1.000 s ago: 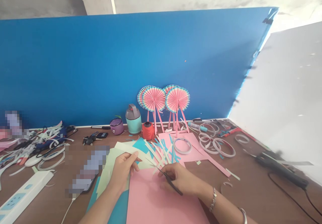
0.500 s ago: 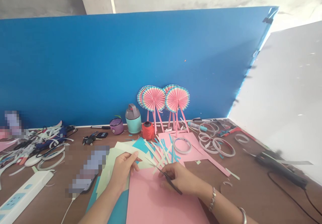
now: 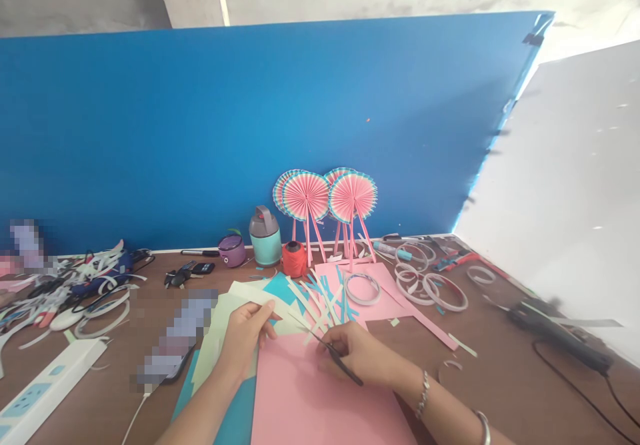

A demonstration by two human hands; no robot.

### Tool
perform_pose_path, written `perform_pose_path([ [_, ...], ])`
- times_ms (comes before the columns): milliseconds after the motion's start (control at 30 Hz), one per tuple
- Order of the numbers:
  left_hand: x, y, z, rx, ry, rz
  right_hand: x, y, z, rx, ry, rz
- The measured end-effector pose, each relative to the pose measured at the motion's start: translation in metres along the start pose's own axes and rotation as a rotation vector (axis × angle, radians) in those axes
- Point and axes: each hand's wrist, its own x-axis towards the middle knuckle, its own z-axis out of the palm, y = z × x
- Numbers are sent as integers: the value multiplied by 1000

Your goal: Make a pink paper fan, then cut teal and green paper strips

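My right hand (image 3: 357, 352) grips a pair of dark-handled scissors (image 3: 345, 368), whose blades point up and left over pale green paper (image 3: 287, 317). Opposite the tips, my left hand (image 3: 253, 328) is closed in a pinch at that paper's edge; the exact contact under the fingers is partly hidden. A large pink sheet (image 3: 310, 405) lies below both hands, overlapping a teal sheet (image 3: 235, 413). Just beyond my hands is a loose pile of narrow pale green and blue paper strips (image 3: 320, 302).
Round pink pleated paper fans (image 3: 306, 195) lean on the blue partition (image 3: 200, 132). Nearby stand a teal lidded container (image 3: 265, 242) and a red spool (image 3: 294, 260). Tape rolls (image 3: 445, 292) lie to the right, a power strip (image 3: 45, 388) and tangled cables to the left.
Both hands, the scissors and the papers stay almost exactly where they were. At the far left edge, what looks like part of a hand now shows faintly.
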Motion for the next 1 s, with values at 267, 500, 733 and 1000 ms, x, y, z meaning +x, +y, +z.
perform_pose_path([
  [267, -2, 1, -1, 3, 3, -4, -1, -1, 0, 7, -14, 56],
  [500, -3, 3, 0, 2, 6, -15, -1, 0, -1, -25, 7, 55],
  [733, -1, 2, -1, -8, 3, -7, -1, 2, -2, -49, 19, 42],
  [1000, -2, 2, -1, -6, 7, 0, 0, 4, -3, -93, 30, 1],
])
